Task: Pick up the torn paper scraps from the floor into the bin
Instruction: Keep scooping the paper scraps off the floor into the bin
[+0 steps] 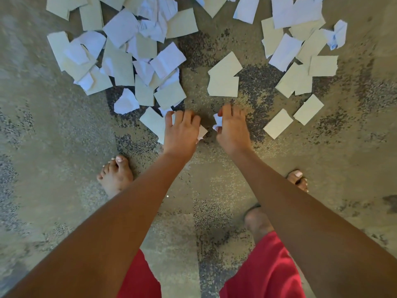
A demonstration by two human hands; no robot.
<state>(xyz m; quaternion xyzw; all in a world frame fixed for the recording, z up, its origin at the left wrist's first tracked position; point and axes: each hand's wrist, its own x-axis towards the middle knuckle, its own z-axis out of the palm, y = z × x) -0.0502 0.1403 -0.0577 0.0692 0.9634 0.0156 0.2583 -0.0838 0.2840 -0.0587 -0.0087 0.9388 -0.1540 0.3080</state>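
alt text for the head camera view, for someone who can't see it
Seen from above, a person's left hand grips a pale scrap and the right hand pinches a small white scrap over a speckled floor. Many torn paper scraps lie scattered beyond; no bin shows.

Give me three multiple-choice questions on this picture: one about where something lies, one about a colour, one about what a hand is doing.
1. Where does the biggest heap of paper scraps lie?
A) upper left of the view
B) between the feet
C) on the person's lap

2. What colour are the shorts?
A) blue
B) red
C) black

3. What is the right hand doing?
A) lying flat on the floor
B) pinching a white scrap
C) hanging with nothing in it

Answers:
1. A, the thickest pile sits upper left.
2. B, the cloth at the bottom edge is red.
3. B, thumb and fingers close on the scrap.
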